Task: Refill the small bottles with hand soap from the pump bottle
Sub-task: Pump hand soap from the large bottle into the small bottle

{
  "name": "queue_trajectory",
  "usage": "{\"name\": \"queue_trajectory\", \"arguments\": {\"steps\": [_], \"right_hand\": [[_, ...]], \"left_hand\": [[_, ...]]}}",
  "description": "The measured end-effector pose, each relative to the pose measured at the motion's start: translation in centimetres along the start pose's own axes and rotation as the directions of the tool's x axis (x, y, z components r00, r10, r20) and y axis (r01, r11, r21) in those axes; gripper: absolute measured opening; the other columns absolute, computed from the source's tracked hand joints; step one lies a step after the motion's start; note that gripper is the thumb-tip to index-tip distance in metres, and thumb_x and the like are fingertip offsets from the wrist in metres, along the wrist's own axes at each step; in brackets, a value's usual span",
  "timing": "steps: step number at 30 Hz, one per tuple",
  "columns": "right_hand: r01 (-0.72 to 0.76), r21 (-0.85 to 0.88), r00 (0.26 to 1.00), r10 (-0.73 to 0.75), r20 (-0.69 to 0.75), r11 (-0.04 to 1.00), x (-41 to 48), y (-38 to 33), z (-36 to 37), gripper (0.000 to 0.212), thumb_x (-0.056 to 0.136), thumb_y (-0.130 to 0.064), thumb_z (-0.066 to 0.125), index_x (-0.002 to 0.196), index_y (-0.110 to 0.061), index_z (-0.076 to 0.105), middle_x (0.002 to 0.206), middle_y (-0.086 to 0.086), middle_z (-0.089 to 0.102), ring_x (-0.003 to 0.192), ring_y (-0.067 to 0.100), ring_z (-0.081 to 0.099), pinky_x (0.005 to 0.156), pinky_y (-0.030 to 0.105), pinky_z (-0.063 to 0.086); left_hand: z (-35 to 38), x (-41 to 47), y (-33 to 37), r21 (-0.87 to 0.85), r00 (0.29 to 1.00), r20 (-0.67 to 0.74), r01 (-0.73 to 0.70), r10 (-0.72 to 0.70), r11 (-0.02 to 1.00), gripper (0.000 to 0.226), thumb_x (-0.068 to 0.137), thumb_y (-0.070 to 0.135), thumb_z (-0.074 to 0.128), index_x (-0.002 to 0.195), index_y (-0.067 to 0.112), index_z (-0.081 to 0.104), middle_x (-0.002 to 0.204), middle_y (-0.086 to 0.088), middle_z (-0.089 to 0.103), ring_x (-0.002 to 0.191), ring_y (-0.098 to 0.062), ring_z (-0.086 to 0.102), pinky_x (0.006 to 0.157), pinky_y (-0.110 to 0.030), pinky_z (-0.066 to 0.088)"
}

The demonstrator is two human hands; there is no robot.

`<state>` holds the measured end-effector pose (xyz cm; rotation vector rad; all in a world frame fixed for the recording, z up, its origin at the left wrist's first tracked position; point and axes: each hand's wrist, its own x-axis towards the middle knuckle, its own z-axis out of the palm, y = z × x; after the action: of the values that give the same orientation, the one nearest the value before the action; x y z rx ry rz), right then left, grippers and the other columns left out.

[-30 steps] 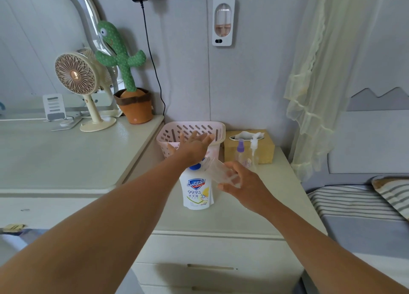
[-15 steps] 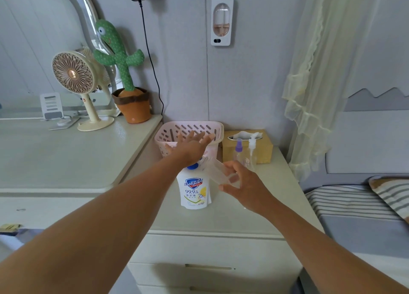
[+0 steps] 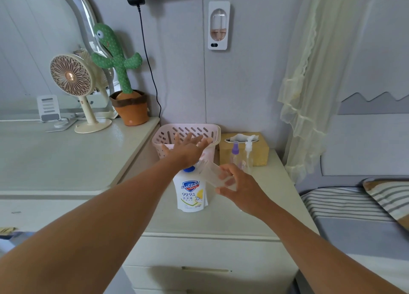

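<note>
**Fig.** We see the left grip point(image 3: 188, 152), fingers spread flat, resting on top of the pump bottle point(image 3: 191, 194). The bottle stands on the tabletop point(image 3: 221, 219) in front of a pink basket point(image 3: 188, 129). Our right grip point(image 3: 241, 187) curls round a small clear bottle point(image 3: 212, 173), which is tilted with its mouth beside the pump head. Two more small bottles point(image 3: 249, 158) stand just before the tissue box point(image 3: 263, 154).

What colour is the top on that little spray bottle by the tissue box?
The spray bottle top is purple, clear in the head view.
</note>
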<state>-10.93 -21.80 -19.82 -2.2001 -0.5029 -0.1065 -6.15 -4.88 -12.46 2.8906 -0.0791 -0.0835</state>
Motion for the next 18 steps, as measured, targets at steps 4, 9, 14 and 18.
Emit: {"name": "queue_trajectory", "arguments": {"steps": [4, 9, 14, 18], "right_hand": [[0.003, -0.004, 1.0, -0.003, -0.005, 1.0, 0.0, -0.1, -0.1, 0.042, 0.084, -0.027, 0.068, 0.119, -0.028, 0.046, 0.107, -0.013, 0.056, 0.094, 0.006, 0.058, 0.068, 0.007, 0.039], [0.014, -0.004, 1.0, -0.014, -0.014, 1.0, 0.3, -0.5, -0.6, 0.041, 0.083, -0.027, 0.068, 0.117, -0.03, 0.045, 0.105, -0.015, 0.055, 0.093, 0.005, 0.058, 0.069, 0.008, 0.04], [0.004, 0.002, 1.0, -0.004, 0.004, 1.0, 0.0, 0.0, 0.0, 0.041, 0.083, -0.026, 0.068, 0.118, -0.028, 0.046, 0.108, -0.012, 0.056, 0.092, 0.007, 0.058, 0.066, 0.007, 0.04], [0.006, -0.006, 1.0, -0.006, -0.006, 1.0, -0.2, 0.1, -0.2, 0.041, 0.083, -0.026, 0.068, 0.118, -0.029, 0.046, 0.108, -0.011, 0.056, 0.091, 0.005, 0.058, 0.065, 0.006, 0.04]], "left_hand": [[-0.2, 0.6, -0.2, 0.046, 1.0, -0.011, 0.028, -0.027, 0.999, 0.05, 0.1, 0.052, 0.011, 0.148, 0.041, 0.01, 0.158, 0.004, -0.01, 0.143, -0.027, -0.018, 0.104, -0.061, -0.019], [-0.6, 1.4, -0.5, 0.039, 0.999, -0.039, 0.015, -0.014, 0.999, 0.05, 0.098, 0.056, 0.012, 0.147, 0.044, 0.012, 0.158, 0.005, -0.009, 0.142, -0.029, -0.02, 0.102, -0.065, -0.019], [0.5, 1.1, -0.5, -0.039, 0.999, -0.022, 0.035, -0.036, 0.999, 0.057, 0.096, 0.059, 0.008, 0.148, 0.038, 0.014, 0.158, 0.003, -0.005, 0.143, -0.026, -0.019, 0.103, -0.06, -0.021], [0.5, 1.0, -0.4, 0.017, 0.999, -0.023, 0.034, -0.034, 0.999, 0.049, 0.099, 0.052, 0.008, 0.147, 0.042, 0.01, 0.158, 0.004, -0.008, 0.143, -0.027, -0.019, 0.102, -0.063, -0.021]]}}
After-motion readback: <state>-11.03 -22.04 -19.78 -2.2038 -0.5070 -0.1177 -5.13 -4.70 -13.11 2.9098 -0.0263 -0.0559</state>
